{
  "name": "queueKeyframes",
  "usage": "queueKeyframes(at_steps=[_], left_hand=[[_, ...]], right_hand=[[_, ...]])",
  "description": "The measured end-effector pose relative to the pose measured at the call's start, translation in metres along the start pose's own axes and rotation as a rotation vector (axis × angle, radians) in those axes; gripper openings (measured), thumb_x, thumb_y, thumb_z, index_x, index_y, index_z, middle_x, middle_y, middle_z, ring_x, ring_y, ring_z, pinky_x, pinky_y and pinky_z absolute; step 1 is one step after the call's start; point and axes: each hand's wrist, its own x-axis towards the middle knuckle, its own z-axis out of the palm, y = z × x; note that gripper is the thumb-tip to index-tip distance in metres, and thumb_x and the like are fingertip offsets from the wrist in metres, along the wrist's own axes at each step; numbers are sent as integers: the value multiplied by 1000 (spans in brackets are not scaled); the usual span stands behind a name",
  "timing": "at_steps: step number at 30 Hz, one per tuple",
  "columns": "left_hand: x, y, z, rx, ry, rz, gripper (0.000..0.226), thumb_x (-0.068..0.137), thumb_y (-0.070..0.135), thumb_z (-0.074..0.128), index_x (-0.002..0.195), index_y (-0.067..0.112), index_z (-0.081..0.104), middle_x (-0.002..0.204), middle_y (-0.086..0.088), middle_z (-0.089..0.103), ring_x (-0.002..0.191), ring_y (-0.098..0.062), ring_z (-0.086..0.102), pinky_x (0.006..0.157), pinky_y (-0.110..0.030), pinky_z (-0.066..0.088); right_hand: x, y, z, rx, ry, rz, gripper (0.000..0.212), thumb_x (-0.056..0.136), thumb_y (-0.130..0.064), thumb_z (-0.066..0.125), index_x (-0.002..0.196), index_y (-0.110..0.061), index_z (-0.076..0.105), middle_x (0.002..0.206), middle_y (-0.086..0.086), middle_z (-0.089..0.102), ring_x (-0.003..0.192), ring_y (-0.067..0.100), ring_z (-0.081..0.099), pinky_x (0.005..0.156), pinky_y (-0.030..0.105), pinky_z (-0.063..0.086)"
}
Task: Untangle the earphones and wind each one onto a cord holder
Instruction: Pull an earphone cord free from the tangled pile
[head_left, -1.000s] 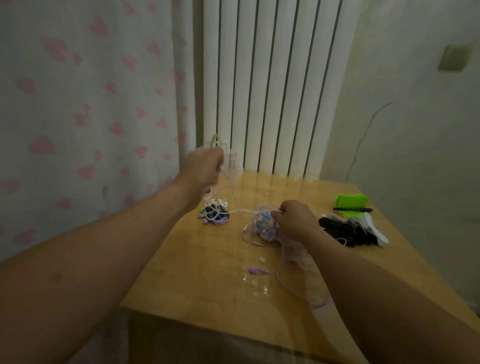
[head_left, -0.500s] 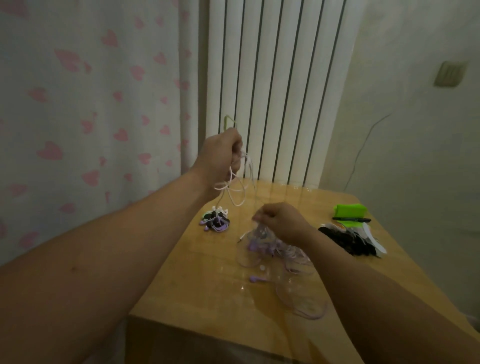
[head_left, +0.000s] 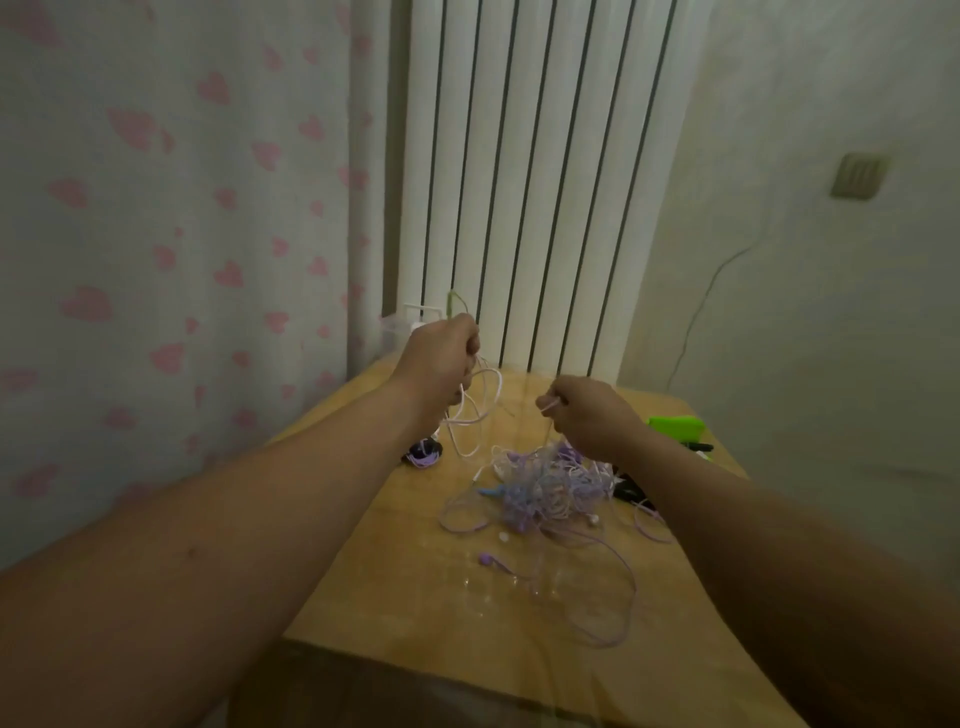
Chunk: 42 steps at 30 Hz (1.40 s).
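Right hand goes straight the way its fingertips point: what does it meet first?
Probably the white cord loops hanging from the left hand; the right hand points leftward at them. Depth is unclear, so it could miss.

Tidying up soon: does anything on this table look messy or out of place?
A knotted heap of purple cords sprawls on the table, loops trailing toward its front edge, one earbud lying apart. Left hand grips white cord; right hand pinches a strand.

Lilac earphone tangle (head_left: 540, 491) on a tan worktop (head_left: 415, 597)
Left of the worktop, pale curtain (head_left: 156, 208) with pink hearts; at its right edge, bright green box (head_left: 675, 428)
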Motion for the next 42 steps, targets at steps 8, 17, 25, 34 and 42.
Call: queueKeyframes(at_steps=[8,17,25,34,42], left_hand=[[6,16,-10,-217,-88,49,30,100,18,46,70,21,46,55,2,30,42,-13,24,36,-26,19],[-1,53,-20,-86,-50,150,26,98,19,46,72,20,48,56,-1,28,45,-15,21,44,-27,14],[-16,45,-22,-54,42,123,22,103,14,45,81,15,51,49,3,29,40,-11,22,40,-22,18],[-19,37,-24,34,145,191,21,101,11,46,82,9,56,48,3,32,41,-13,26,43,-26,18],[-19,19,-24,44,206,167,22,97,12,50,77,11,58,48,1,37,43,-16,29,48,-32,20]], right_hand=[[-31,11,-21,201,-118,-6,39,105,-45,56,91,-13,74,84,6,70,71,16,63,62,29,43],[-64,38,-44,829,-134,230,27,106,-23,57,111,1,66,70,3,43,55,12,32,49,27,23],[-100,69,-57,675,120,248,33,101,-39,66,104,-7,72,74,1,59,65,12,51,58,28,41],[-102,83,-109,145,185,94,35,90,-53,73,87,-18,71,79,2,68,76,21,63,64,32,46],[-106,85,-142,-146,332,48,18,94,-39,74,92,-21,73,81,-2,62,81,26,62,65,31,36]])
